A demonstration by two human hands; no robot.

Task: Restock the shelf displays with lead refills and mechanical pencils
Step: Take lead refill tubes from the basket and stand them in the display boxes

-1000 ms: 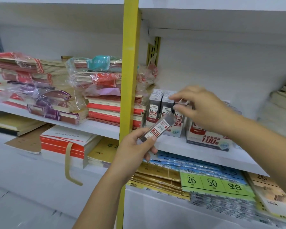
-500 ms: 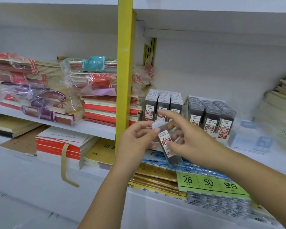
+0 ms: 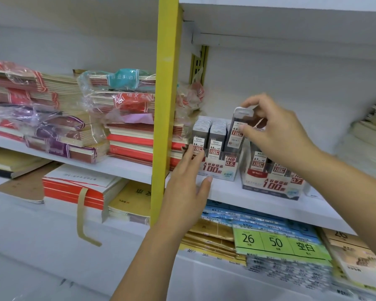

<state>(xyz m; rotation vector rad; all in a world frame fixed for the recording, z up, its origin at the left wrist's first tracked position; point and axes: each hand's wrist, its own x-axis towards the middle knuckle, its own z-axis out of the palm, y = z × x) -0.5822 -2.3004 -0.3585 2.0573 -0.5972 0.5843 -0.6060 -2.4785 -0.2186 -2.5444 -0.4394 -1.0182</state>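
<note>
The lead refill case (image 3: 237, 129) sits pinched upright in our right hand (image 3: 278, 133), half lowered into the 0.5 display box (image 3: 217, 168); our left hand (image 3: 189, 187), fingers spread and holding nothing, touches that box's front on the white shelf (image 3: 248, 198).

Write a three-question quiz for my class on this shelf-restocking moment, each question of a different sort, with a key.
1. True or false: the right hand holds a lead refill case above the 0.5 display box.
2. Multiple choice: the left hand is A) holding a pencil, B) open, against the front of the 0.5 display box, C) on the green label.
3. Fill in: the display box to the right is marked ___ .

Key: 1 true; 2 B; 3 0.7
</note>
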